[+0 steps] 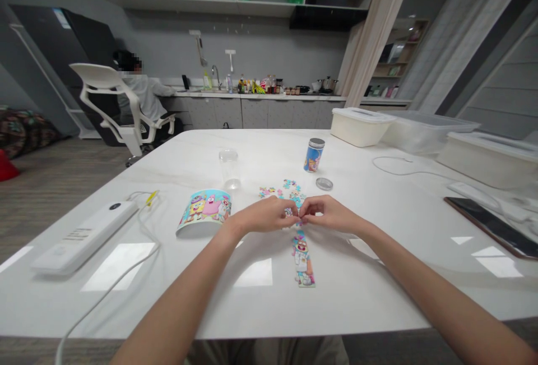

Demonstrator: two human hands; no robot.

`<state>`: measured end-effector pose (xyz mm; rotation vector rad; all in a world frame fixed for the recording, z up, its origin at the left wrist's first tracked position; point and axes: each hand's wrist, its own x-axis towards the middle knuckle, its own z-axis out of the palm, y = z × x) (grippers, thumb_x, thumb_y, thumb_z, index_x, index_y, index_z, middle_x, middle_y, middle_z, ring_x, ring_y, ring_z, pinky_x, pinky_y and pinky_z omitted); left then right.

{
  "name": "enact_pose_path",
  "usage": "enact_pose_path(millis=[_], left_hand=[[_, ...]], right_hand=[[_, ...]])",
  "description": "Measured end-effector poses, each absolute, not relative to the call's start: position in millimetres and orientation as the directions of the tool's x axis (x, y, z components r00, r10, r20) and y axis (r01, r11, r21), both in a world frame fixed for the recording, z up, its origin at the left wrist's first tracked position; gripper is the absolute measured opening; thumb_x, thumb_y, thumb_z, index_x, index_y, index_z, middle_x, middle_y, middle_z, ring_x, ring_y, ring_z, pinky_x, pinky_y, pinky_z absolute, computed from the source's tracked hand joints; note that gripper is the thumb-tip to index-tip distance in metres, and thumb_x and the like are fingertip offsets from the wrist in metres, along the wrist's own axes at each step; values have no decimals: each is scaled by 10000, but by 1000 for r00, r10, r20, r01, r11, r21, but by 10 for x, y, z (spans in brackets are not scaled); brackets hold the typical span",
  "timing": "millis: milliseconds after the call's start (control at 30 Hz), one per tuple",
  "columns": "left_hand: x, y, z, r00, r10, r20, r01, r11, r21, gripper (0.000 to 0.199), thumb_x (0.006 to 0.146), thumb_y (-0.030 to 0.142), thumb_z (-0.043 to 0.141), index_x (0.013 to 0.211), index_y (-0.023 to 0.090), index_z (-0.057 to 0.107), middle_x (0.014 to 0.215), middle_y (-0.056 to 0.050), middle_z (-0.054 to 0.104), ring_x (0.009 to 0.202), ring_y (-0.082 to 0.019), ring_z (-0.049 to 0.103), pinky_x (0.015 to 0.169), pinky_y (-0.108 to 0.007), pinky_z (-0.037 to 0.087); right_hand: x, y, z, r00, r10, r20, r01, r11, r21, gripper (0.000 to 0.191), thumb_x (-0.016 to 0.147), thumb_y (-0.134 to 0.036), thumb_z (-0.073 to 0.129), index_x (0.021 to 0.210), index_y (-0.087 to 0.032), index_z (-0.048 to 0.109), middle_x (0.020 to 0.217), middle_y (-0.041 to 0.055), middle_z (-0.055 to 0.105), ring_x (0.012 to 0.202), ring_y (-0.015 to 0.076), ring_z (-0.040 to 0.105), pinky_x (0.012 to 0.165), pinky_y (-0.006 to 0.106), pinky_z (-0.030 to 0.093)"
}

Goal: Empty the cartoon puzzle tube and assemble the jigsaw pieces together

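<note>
Both hands meet over the middle of the white table. My left hand (pixel 271 213) and my right hand (pixel 328 212) are closed, their fingertips pinched together around something too small to make out, probably hidden by the fingers. Just below them lies a joined strip of jigsaw pieces (pixel 303 261) with a cartoon figure. Loose puzzle pieces (pixel 290 184) are scattered beyond the hands, partly covered by them. Left of my left hand, a curved picture sheet (pixel 208 208) shows cartoon characters.
A clear jar (pixel 229 169) stands behind the sheet. A blue picture can (pixel 314 155) and a metal lid (pixel 324 184) are farther right. Storage boxes (pixel 361 126) line the right; a phone (pixel 491 225) and a white power bank (pixel 86 236) flank. A person (pixel 145 96) sits far left.
</note>
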<state>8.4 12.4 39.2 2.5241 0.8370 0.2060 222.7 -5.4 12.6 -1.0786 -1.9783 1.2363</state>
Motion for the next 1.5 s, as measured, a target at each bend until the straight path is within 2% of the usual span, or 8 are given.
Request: enact_pose_path(millis=[133, 200, 267, 400, 567, 867, 1267, 1500], left_hand=[[90, 136, 372, 805, 592, 41, 502, -716, 486, 204, 910, 323, 494, 921, 198, 654, 671, 9, 640, 596, -125, 551, 612, -242, 378], [74, 153, 368, 813, 582, 33, 491, -714, 499, 187, 899, 296, 503, 916, 196, 660, 673, 12, 643, 590, -114, 546, 609, -234, 375], [53, 170, 369, 817, 576, -4, 497, -701, 512, 177, 882, 276, 519, 903, 187, 671, 692, 7, 660, 603, -108, 556, 616, -230, 380], [28, 187, 381, 811, 579, -78, 526, -666, 528, 197, 861, 281, 533, 907, 174, 691, 774, -12, 702, 663, -114, 587, 640, -232, 400], [55, 183, 386, 811, 576, -102, 538, -666, 517, 209, 850, 294, 537, 875, 173, 706, 802, -11, 705, 678, -111, 592, 641, -220, 408], [106, 160, 373, 792, 591, -152, 578, -647, 497, 212, 838, 274, 548, 882, 166, 724, 793, -19, 719, 693, -126, 603, 684, -236, 417], [145, 138, 371, 791, 595, -145, 576, -644, 503, 226, 831, 283, 529, 805, 153, 712, 725, -8, 696, 648, -115, 561, 624, -230, 386], [165, 132, 340, 779, 609, -149, 588, -628, 509, 231, 820, 298, 537, 858, 163, 720, 822, -21, 726, 701, -128, 595, 630, -229, 392]], right_hand=[[2179, -65, 89, -494, 869, 20, 227, 152, -962, 205, 724, -332, 744, 768, -179, 614, 774, 27, 682, 743, 166, 651, 742, 336, 511], [2178, -68, 94, -510, 860, 14, 226, 150, -963, 229, 735, -358, 737, 796, -182, 604, 783, 30, 682, 750, 168, 651, 747, 340, 508], [2198, -74, 122, -530, 848, 20, 305, 212, -928, 206, 766, -362, 706, 828, -186, 617, 779, 29, 676, 725, 158, 630, 716, 326, 494], [2273, -81, 201, -595, 804, 8, 520, 392, -759, 105, 814, -296, 637, 834, -197, 666, 754, 22, 664, 644, 131, 548, 618, 292, 433], [2320, -87, 228, -668, 744, -8, 551, 487, -678, 133, 817, -307, 631, 833, -185, 682, 753, 22, 662, 636, 125, 516, 600, 282, 403], [2288, -109, 189, -723, 689, -48, 538, 519, -664, 164, 800, -342, 666, 789, -179, 675, 675, 2, 615, 578, 108, 488, 566, 268, 408], [2272, -131, 219, -713, 693, -105, 565, 479, -672, 207, 765, -382, 691, 726, -185, 643, 601, -28, 536, 546, 96, 447, 535, 249, 358], [2268, -137, 233, -711, 689, -140, 580, 462, -671, 191, 760, -368, 691, 726, -190, 632, 599, -33, 524, 552, 101, 456, 538, 255, 357]])
